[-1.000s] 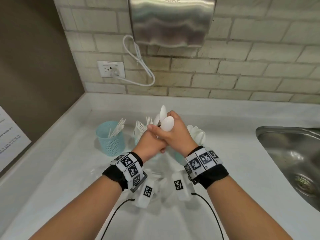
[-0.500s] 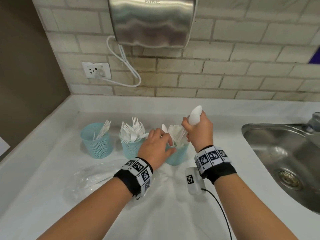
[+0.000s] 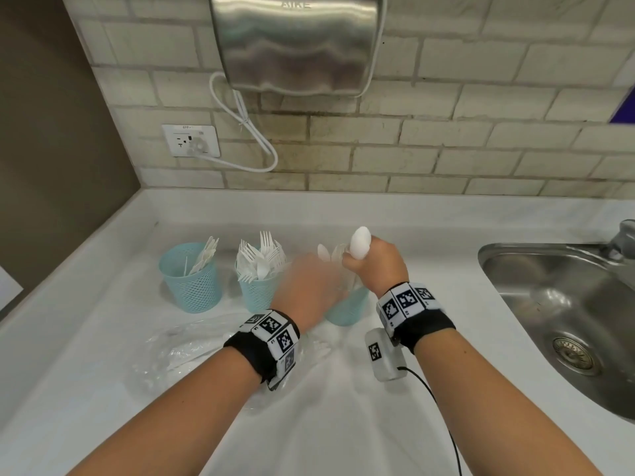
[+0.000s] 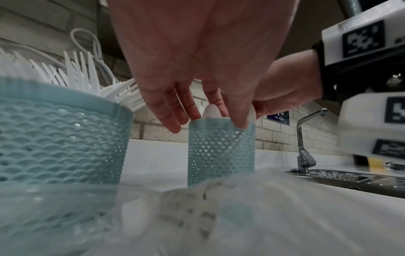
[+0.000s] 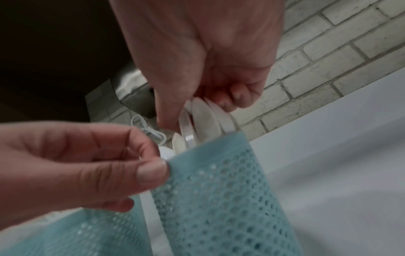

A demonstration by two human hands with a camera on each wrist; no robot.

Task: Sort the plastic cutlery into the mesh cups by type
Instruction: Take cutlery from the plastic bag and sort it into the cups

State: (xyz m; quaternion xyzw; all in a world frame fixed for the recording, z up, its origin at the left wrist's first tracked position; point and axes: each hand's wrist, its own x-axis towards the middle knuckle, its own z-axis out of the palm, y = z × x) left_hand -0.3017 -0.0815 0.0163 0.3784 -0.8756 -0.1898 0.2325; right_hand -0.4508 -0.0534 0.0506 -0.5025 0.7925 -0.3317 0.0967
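Three teal mesh cups stand in a row: the knife cup (image 3: 188,280), the fork cup (image 3: 257,290) (image 4: 59,138) and the spoon cup (image 3: 347,310) (image 4: 221,152) (image 5: 219,190). My right hand (image 3: 354,259) (image 5: 197,107) grips a bunch of white spoons (image 3: 360,242) (image 5: 203,119) upright, with their lower ends inside the spoon cup. My left hand (image 3: 309,286) (image 4: 203,112) (image 5: 87,164) is blurred in the head view. It pinches the spoon cup's rim, thumb outside and fingers over the edge, and hides part of the cup.
A crumpled clear plastic bag (image 3: 192,352) lies on the white counter under my left wrist. A steel sink (image 3: 556,304) with a tap (image 3: 623,235) is on the right. The brick wall carries a hand dryer (image 3: 295,42) and a socket (image 3: 191,140).
The hands parted from holding the spoons together. The right hand carried the bunch over to the right cup and lowered it in. The left hand went to that cup's rim.
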